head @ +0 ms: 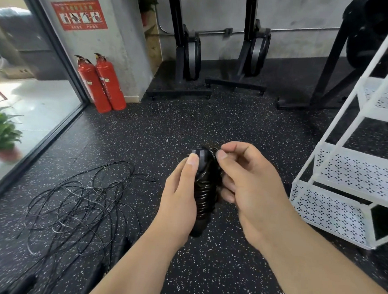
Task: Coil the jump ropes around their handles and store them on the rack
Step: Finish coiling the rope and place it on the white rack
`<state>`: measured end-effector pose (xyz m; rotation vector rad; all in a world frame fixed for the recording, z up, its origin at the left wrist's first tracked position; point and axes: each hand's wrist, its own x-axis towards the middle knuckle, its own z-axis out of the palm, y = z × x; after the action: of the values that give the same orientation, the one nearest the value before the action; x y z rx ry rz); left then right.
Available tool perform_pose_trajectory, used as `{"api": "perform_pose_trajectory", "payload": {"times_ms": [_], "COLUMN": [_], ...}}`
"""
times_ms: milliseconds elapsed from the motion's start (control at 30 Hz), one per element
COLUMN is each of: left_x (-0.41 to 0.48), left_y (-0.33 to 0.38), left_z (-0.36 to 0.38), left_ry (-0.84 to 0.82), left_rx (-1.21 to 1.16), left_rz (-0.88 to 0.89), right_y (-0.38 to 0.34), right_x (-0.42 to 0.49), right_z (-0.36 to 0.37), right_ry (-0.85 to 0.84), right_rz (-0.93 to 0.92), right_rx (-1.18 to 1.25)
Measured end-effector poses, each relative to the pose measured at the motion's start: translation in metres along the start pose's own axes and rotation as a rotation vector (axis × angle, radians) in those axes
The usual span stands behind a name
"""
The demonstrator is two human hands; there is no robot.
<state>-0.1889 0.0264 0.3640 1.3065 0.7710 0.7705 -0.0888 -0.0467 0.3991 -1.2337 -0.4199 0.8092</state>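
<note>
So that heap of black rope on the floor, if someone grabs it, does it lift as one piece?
Probably not. The loose ropes lie in thin, limp, overlapping loops, so they would likely sag and snag on each other. They look light for their spread, and may drag across the speckled floor.

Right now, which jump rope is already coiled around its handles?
The rope held by the left hand and right hand; the loose ropes lie tangled on the floor.

We've got two arms in shot: our left forearm point(125, 266) enters at six o'clock, our right forearm point(316, 270) at five o'clock, both bare right to the frame edge. Our left hand point(180, 190) and right hand point(251, 182) are bare as well, thumbnails point(193, 158) trimmed short and plain.
</note>
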Motion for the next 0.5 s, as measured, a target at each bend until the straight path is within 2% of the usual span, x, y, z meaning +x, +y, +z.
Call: {"api": "perform_pose_trajectory", "payload": {"times_ms": [133,200,267,400,500], "left_x": [0.0,0.004,0.008,0.015,0.014], "left_y": [0.002,0.004,0.005,0.0,0.001], "left_z": [0.001,-0.001,-0.006,-0.012,-0.009], "left_ry": [0.036,0.079,0.118,0.165,0.162], "left_rx": [-0.162,-0.207,-0.159,0.097,0.166], "left_rz": [-0.155,-0.186,-0.17,0.03,0.086], "right_y": [0.008,0.008,0.005,0.004,0.0], "right_x": [0.0,0.0,-0.005,-0.017,-0.014], "right_z": [0.003,0.002,0.004,0.008,0.003], "right_ry": [0.11,0.072,-0.043,-0.101,-0.115], "right_rz": [0.025,0.098,0.151,-0.039,-0.129], "right_rx": [0.149,0.277,0.315,-0.192,-0.364]}}
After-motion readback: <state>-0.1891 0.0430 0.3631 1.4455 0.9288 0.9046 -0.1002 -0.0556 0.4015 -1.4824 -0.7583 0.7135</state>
